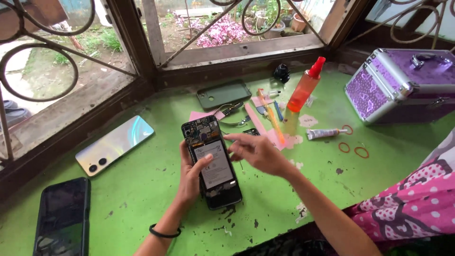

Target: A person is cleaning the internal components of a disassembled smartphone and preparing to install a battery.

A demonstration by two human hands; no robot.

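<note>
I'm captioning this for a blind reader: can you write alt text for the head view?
A left hand holds an opened phone with its battery exposed, over a green table, while the right hand hovers above it. Nearby lie a detached back cover, another phone, an orange bottle and a purple case.

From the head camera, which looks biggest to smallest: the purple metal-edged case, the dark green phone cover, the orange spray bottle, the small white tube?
1. Purple metal-edged case, though partly cut off by the frame.
2. Dark green phone cover.
3. Orange spray bottle with red cap, close to the cover, so unsure.
4. Small white tube.
</note>
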